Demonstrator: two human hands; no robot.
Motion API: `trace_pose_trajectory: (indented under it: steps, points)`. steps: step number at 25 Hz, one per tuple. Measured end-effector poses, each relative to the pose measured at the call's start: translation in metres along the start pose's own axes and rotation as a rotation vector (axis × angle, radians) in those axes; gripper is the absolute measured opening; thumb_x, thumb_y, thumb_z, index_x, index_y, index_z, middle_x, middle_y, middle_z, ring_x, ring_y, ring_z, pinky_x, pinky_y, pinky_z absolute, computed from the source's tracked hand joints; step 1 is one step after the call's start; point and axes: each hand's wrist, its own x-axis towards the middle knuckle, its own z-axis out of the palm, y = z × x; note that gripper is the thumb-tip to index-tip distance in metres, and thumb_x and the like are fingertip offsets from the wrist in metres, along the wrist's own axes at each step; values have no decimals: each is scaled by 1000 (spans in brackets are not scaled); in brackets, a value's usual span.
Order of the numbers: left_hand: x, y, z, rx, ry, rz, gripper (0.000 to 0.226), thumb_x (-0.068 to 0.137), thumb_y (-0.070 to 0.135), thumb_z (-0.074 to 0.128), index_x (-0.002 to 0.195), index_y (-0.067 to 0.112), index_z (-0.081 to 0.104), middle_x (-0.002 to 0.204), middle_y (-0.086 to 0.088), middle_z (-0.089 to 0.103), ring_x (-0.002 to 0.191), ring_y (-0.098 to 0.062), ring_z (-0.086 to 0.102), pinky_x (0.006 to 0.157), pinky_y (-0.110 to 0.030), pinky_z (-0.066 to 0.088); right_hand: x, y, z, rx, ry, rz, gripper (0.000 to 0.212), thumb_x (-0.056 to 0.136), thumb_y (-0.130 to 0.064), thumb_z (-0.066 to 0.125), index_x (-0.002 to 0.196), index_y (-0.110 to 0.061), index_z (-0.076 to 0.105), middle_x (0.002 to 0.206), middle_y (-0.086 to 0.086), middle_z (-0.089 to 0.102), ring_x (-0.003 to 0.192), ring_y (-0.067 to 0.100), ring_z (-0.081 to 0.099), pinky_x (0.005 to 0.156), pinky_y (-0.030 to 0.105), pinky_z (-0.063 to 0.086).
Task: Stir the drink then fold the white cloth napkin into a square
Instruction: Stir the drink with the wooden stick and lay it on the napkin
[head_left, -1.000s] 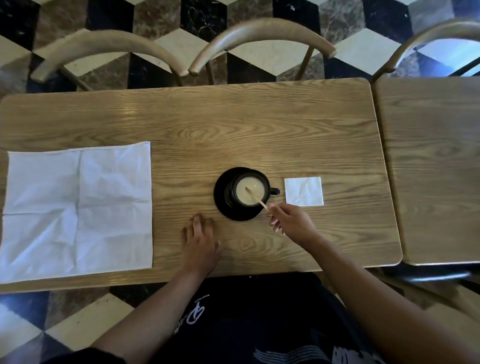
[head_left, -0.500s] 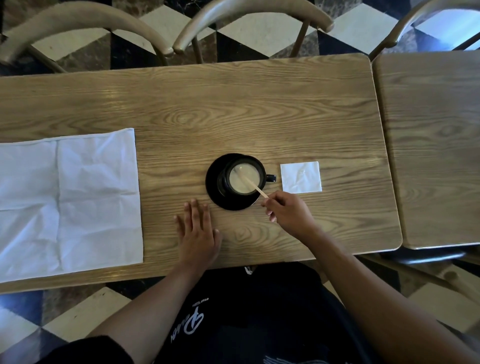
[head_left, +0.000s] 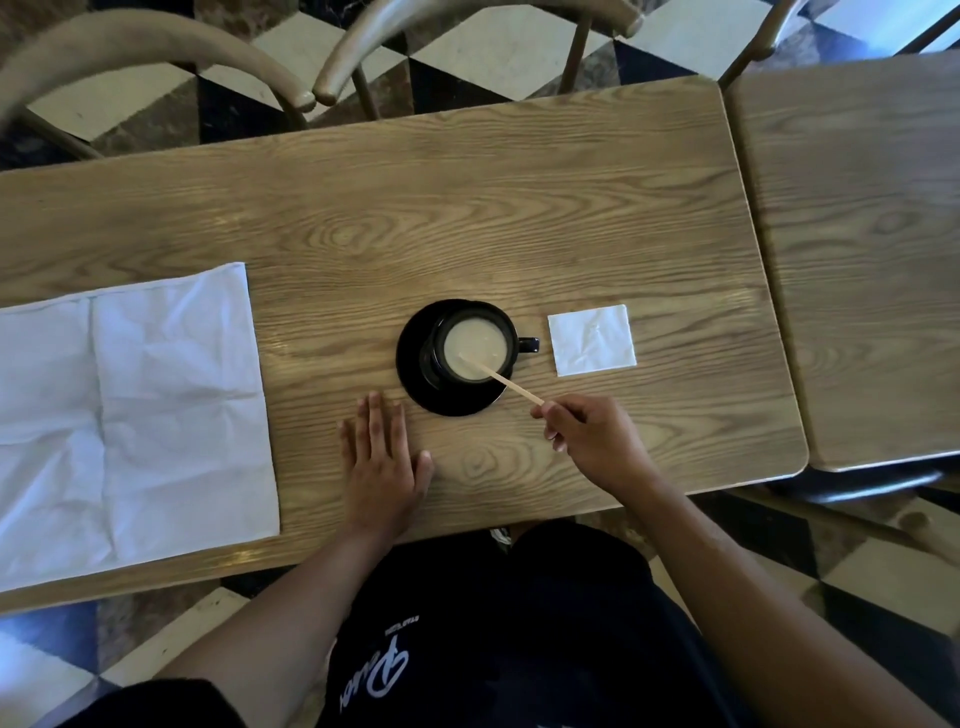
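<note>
So the drink (head_left: 474, 348) was a pale milky thing in a black cup (head_left: 470, 349), sitting on a black saucer (head_left: 415, 374) roughly mid-surface, cup handle pointing right. A thin wooden stir stick (head_left: 501, 378) had its tip dipped in the liquid near the lower left of the cup and leaned out over the near rim. The right hand (head_left: 592, 439) had its fingers pinched closed around the outer end of that stick, just off the saucer's edge. Looked to me like the stirring part was in progress, not wrapped up, since the stick was in the cup and in hand.

The left hand (head_left: 382, 462) lay flat on the wooden surface (head_left: 467, 208) just beside the saucer, fingers spread and holding nothing.

The white cloth napkin (head_left: 130, 415) was well off to the left, lying open and creased, its left part cut off by the frame edge. No folding was done on it as far as I could see, so that whole half of the job was left. A small white paper square (head_left: 592, 340) sat just right of the cup handle.
</note>
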Motion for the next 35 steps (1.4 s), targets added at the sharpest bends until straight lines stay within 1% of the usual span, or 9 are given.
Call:
trace_pose_trajectory:
  steps: [2, 5, 9, 13, 18, 22, 26, 29, 35]
  points:
    - [8, -2, -2, -4, 15, -29, 79, 98, 48, 37, 160, 2, 23, 168, -28, 16, 157, -44, 13, 124, -66, 14, -1, 5, -5, 27, 1, -6, 24, 99, -22, 60, 84, -29, 78, 65, -5, 68, 57, 9, 61, 64, 27, 47]
    - [19, -3, -4, -1, 25, -26, 77, 99, 49, 35, 160, 4, 26, 166, -30, 18, 156, -46, 15, 123, -69, 14, -6, 10, -14, 185, 35, -8, 19, 98, -19, 64, 89, -21, 80, 65, -4, 66, 59, 11, 57, 59, 25, 45]
    - [26, -5, -4, 44, 14, -26, 77, 99, 52, 32, 159, 4, 28, 168, -29, 14, 157, -45, 10, 125, -67, 10, -4, 25, -33, 528, 158, 41, 17, 97, -19, 66, 92, -12, 80, 68, 2, 61, 61, 13, 53, 55, 23, 43]
    - [29, -6, -1, 55, 7, -31, 79, 99, 53, 30, 159, 3, 26, 168, -29, 11, 158, -45, 6, 126, -66, 7, 7, 48, -44, 701, 309, 146, 18, 99, -19, 63, 96, -7, 76, 67, 1, 56, 59, 12, 49, 54, 24, 40]
    - [29, -7, 2, 73, 12, -35, 80, 99, 54, 27, 161, 3, 17, 169, -29, 5, 158, -44, 0, 126, -65, 3, 8, 70, -34, 741, 343, 266, 19, 100, -19, 62, 97, -8, 76, 65, 2, 55, 57, 11, 48, 53, 25, 40]
    - [31, -4, 3, 66, 18, -50, 80, 99, 52, 28, 161, 3, 18, 169, -29, 6, 158, -44, 0, 126, -65, 3, 6, 79, -25, 785, 383, 303, 19, 99, -20, 63, 98, -8, 77, 62, 4, 53, 52, 11, 48, 50, 25, 39]
    - [32, -2, 2, 69, 23, -56, 78, 99, 50, 30, 160, 2, 20, 168, -30, 9, 157, -46, 4, 125, -66, 5, 9, 82, -18, 783, 398, 324, 19, 99, -22, 64, 96, -8, 77, 60, 4, 54, 50, 13, 49, 45, 24, 42]
    - [31, -1, 1, 75, 31, -51, 78, 99, 49, 32, 159, 1, 22, 167, -31, 11, 157, -47, 6, 125, -67, 7, 11, 82, -17, 750, 399, 333, 21, 99, -22, 64, 92, -7, 77, 58, 4, 57, 46, 13, 50, 42, 23, 43]
    - [31, -3, 1, 66, 39, -46, 79, 99, 50, 33, 161, 4, 18, 168, -30, 12, 157, -46, 7, 124, -68, 10, 13, 84, -14, 622, 365, 374, 28, 97, -28, 68, 81, -6, 76, 58, 3, 60, 45, 13, 55, 41, 24, 43]
